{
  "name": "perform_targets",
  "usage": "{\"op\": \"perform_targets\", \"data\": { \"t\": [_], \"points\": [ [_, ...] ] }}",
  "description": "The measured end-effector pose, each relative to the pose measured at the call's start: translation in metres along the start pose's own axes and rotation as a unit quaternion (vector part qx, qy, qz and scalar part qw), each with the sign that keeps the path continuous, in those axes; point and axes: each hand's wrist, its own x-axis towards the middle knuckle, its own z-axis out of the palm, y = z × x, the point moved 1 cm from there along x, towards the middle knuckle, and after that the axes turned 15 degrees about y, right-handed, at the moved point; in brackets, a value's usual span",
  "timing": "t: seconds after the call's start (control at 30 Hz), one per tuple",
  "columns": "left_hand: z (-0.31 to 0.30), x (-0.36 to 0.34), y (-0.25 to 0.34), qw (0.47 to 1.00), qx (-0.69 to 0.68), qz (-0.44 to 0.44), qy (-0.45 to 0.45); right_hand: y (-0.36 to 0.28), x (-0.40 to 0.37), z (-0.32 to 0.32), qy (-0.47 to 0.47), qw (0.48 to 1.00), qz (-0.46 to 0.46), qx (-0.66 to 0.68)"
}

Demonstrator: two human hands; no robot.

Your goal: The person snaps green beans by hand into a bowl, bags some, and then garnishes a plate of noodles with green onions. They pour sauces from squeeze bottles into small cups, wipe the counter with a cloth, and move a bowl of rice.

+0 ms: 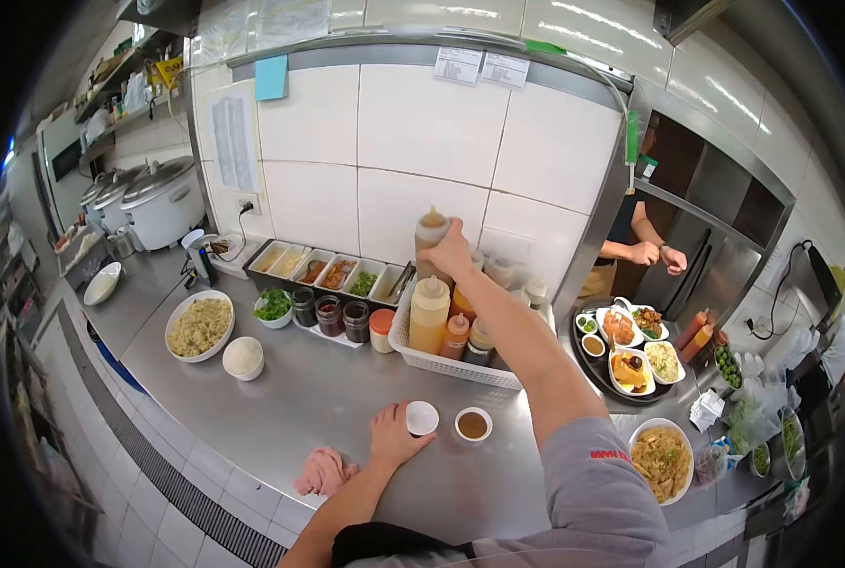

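My right hand (452, 252) is wrapped round a squeeze bottle (431, 233) with a pale nozzle, at the back of a white plastic basket (460, 368). Whether the bottle's base is clear of the basket is hidden. Other sauce bottles stand in the basket, among them a large yellow one (429, 317) and a smaller orange one (454, 335). On the steel counter my left hand (399, 438) has its fingers and thumb closed round a small white cup (422, 417). Just right of it sits a cup of brown sauce (473, 425). A pink cloth (325, 472) lies left of my wrist.
Left along the counter (346, 379) are a noodle bowl (201, 326), a rice bowl (243, 359), lidded jars (329, 316) and a topping rack (320, 271). A loaded round tray (588, 371) and another noodle bowl (661, 461) stand right. Another person's hands (657, 257) show beyond the hatch.
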Motion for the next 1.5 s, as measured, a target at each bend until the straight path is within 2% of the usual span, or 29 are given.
{"op": "perform_targets", "data": {
  "t": [0.03,0.1,0.13,0.2,0.23,0.3,0.37,0.43,0.47,0.53,0.63,0.67,0.77,0.8,0.83,0.87,0.9,0.93,0.97,1.03,1.1,1.17,1.2,1.27,1.33,1.37,1.5],
  "points": [
    [0.001,0.000,0.000,1.000,0.001,0.001,-0.002,0.004,-0.001,0.001,0.000,1.000,0.002,0.000],
    [0.002,0.000,-0.002,1.000,0.015,0.001,-0.016,0.015,-0.002,0.006,-0.092,0.986,0.093,-0.106],
    [0.003,-0.001,-0.003,1.000,0.015,0.002,-0.020,0.011,-0.003,0.006,-0.092,0.985,0.097,-0.106],
    [0.003,-0.002,-0.003,1.000,0.010,0.004,-0.002,0.002,0.001,0.003,-0.219,0.950,0.087,-0.202],
    [0.004,0.001,-0.003,1.000,0.004,0.006,-0.004,0.003,0.007,0.007,-0.216,0.950,0.090,-0.207],
    [0.005,-0.002,-0.002,1.000,0.001,-0.019,-0.012,0.016,0.015,0.017,-0.123,0.963,0.029,-0.238],
    [0.007,-0.003,-0.003,1.000,-0.006,-0.020,-0.011,-0.004,0.002,-0.017,-0.014,0.986,-0.037,-0.163],
    [0.007,-0.002,-0.003,1.000,-0.018,-0.014,-0.018,-0.007,-0.007,-0.058,-0.001,0.992,-0.092,-0.091],
    [0.007,-0.001,-0.003,0.999,-0.019,-0.019,-0.021,-0.005,-0.015,-0.086,0.005,0.992,-0.075,-0.103],
    [0.005,-0.001,-0.001,0.999,-0.025,-0.031,-0.032,0.008,-0.039,-0.148,-0.007,0.983,-0.114,-0.144],
    [0.008,-0.001,0.001,0.998,-0.021,-0.041,-0.049,0.054,-0.079,-0.264,-0.007,0.974,-0.038,-0.225],
    [0.009,-0.001,0.002,0.998,-0.022,-0.040,-0.053,0.078,-0.093,-0.304,0.025,0.958,-0.034,-0.285],
    [0.002,0.003,0.015,0.997,-0.007,-0.049,-0.054,0.180,-0.140,-0.434,0.088,0.900,0.017,-0.426],
    [0.005,0.003,0.013,0.997,-0.011,-0.043,-0.059,0.213,-0.162,-0.479,0.148,0.886,0.033,-0.438],
    [0.009,0.001,0.010,0.998,-0.009,-0.045,-0.045,0.246,-0.182,-0.527,0.164,0.863,0.080,-0.472],
    [0.013,-0.001,0.007,0.998,-0.007,-0.049,-0.029,0.276,-0.206,-0.576,0.171,0.836,0.173,-0.491],
    [0.011,0.000,0.008,0.998,-0.029,-0.048,-0.030,0.329,-0.227,-0.627,0.170,0.795,0.198,-0.548],
    [0.011,0.001,0.008,0.997,-0.051,-0.047,-0.029,0.326,-0.250,-0.654,0.207,0.732,0.218,-0.611],
    [0.017,-0.002,-0.002,1.000,-0.017,-0.021,0.001,0.342,-0.269,-0.684,0.266,0.721,0.227,-0.598],
    [0.020,-0.012,-0.015,0.998,0.042,0.012,0.050,0.405,-0.282,-0.747,0.247,0.691,0.242,-0.635],
    [0.018,-0.021,0.006,0.995,0.070,0.028,0.064,0.441,-0.271,-0.778,0.252,0.706,0.215,-0.625],
    [0.014,-0.035,0.034,0.975,0.164,-0.038,0.145,0.462,-0.261,-0.796,0.249,0.723,0.192,-0.615],
    [0.017,-0.047,0.044,0.973,0.177,-0.038,0.141,0.460,-0.248,-0.793,0.262,0.750,0.161,-0.586],
    [0.025,-0.070,0.062,0.959,0.176,-0.063,0.214,0.485,-0.218,-0.787,0.266,0.788,0.126,-0.541],
    [0.031,-0.095,0.089,0.957,0.204,-0.076,0.193,0.523,-0.193,-0.784,0.327,0.800,0.109,-0.491],
    [0.031,-0.106,0.105,0.959,0.210,-0.085,0.172,0.536,-0.183,-0.778,0.316,0.813,0.108,-0.476],
    [0.034,-0.128,0.155,0.941,0.284,-0.097,0.157,0.605,-0.157,-0.769,0.269,0.808,0.201,-0.484]
  ]
}}
